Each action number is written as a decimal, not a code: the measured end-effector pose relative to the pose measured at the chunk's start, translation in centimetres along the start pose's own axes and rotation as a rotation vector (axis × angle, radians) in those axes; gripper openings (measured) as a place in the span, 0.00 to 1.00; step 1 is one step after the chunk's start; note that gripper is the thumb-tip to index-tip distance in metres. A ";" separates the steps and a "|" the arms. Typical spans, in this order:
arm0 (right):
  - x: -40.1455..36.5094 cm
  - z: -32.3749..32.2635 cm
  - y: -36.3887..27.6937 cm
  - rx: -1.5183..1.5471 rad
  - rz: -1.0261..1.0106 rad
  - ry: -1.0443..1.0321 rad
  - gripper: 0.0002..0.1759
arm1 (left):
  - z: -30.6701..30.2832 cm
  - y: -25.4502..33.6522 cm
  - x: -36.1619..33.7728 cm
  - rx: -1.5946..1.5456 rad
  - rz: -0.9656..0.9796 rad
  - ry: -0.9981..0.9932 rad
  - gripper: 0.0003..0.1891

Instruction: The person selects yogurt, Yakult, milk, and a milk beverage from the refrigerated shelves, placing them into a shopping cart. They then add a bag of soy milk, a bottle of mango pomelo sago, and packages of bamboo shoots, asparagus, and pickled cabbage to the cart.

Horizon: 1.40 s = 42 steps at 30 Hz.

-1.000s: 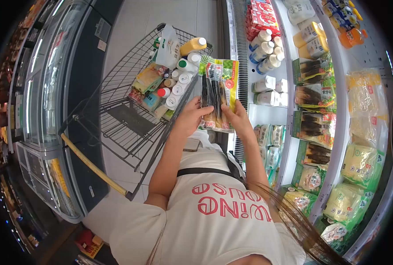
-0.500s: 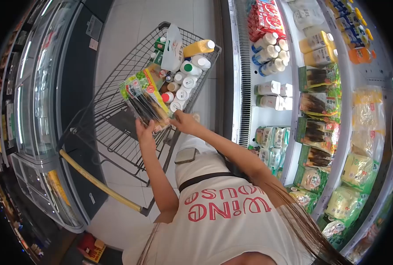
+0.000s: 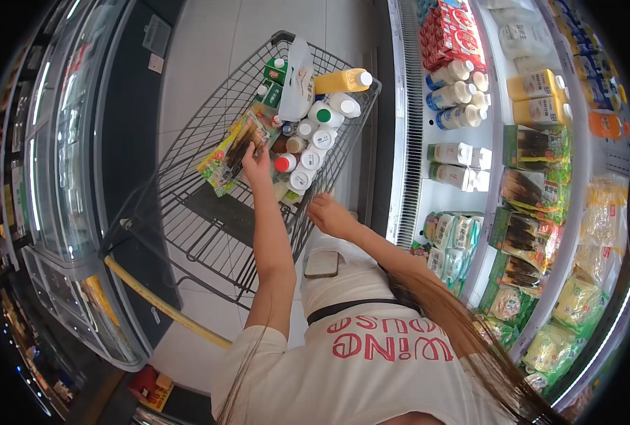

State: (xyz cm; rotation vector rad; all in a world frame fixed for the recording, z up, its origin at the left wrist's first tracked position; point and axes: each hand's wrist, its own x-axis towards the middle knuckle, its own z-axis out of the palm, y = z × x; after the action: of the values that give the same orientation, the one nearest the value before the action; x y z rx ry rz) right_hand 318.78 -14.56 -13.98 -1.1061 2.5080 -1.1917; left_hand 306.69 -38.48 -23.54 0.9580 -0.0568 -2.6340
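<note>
My left hand (image 3: pixel 257 168) reaches into the wire shopping cart (image 3: pixel 200 132), its thumb and fingers closed on the near edge of a flat green-and-yellow food package (image 3: pixel 223 161) with dark contents showing. The package lies tilted against the goods in the cart. My right hand (image 3: pixel 331 216) is at the cart's side rim with its fingers curled; whether it grips anything is hidden. Just beyond the hands are several white-capped bottles (image 3: pixel 308 160), a red-capped bottle (image 3: pixel 284 163), a yellow juice bottle (image 3: pixel 343 81), a white carrier-like package (image 3: pixel 298 81) and a green carton (image 3: pixel 275 71).
A refrigerated shelf (image 3: pixel 464 283) on the right holds milk bottles (image 3: pixel 453 95), red boxes (image 3: pixel 455 32) and dark-content packages (image 3: pixel 535 191). A glass-fronted freezer (image 3: pixel 67 177) stands left. The cart's yellow handle (image 3: pixel 162 304) is near my left side. A phone (image 3: pixel 321 265) sits at my pocket.
The package has moved deeper into the cart with my left hand. My right hand has let go of it and moved right to the cart's rim. The view has shifted slightly.
</note>
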 end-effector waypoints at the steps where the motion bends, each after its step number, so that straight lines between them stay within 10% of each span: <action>1: 0.0 0.2 0.0 0.005 0.007 -0.001 0.06 | -0.6 -0.5 1.9 0.019 0.026 0.008 0.22; 11: 1.0 -0.2 0.0 0.028 0.149 -0.135 0.05 | -1.9 -4.1 13.4 0.011 0.036 0.199 0.17; 22: 1.9 -0.9 0.1 -0.088 0.076 -0.195 0.06 | -0.4 -2.1 9.1 0.297 -0.172 0.340 0.11; 30: -0.7 -7.2 -2.3 0.103 0.278 0.030 0.08 | 3.2 -5.2 -14.6 1.404 0.274 -0.200 0.09; 42: -25.1 -14.3 -9.1 0.008 0.837 0.849 0.13 | 2.8 -25.8 -34.1 1.882 -0.241 -1.676 0.09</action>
State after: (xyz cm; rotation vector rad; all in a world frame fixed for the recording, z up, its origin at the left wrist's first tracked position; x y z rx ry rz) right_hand 335.83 7.42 -1.93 0.6219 2.9391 -1.5242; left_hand 321.66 -3.31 -4.22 -1.4067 -2.8650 -1.9097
